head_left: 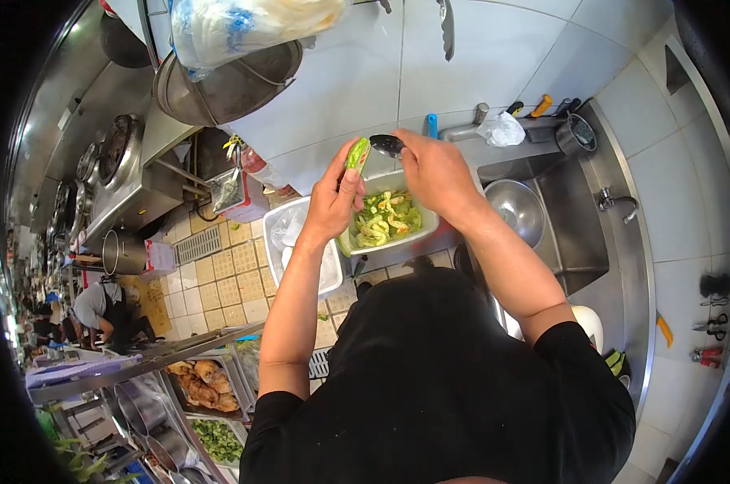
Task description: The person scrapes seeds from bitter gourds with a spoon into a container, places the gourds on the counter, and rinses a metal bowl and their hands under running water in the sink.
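Note:
My left hand [335,198] grips a green pepper [357,155], held upright between thumb and fingers. Its edge facing the spoon looks paler, perhaps cut open. In my right hand [439,173] is a metal spoon [386,145]; its dark, shiny bowl points left, close beside the pepper. The fingers cover the spoon's handle. Below both hands stands a pale rectangular tub [405,240] holding green and yellowish pepper pieces [387,216]. Left of it, partly behind my left forearm, is a white tub [330,277] with a clear plastic bag inside.
A steel sink [579,218] with a metal bowl [514,211] and a faucet [615,203] lies to the right. A large pan [227,85] hangs upper left. Trays of cooked poultry [203,385] and chopped greens [215,440] sit lower left. Another person [106,310] bends down farther left.

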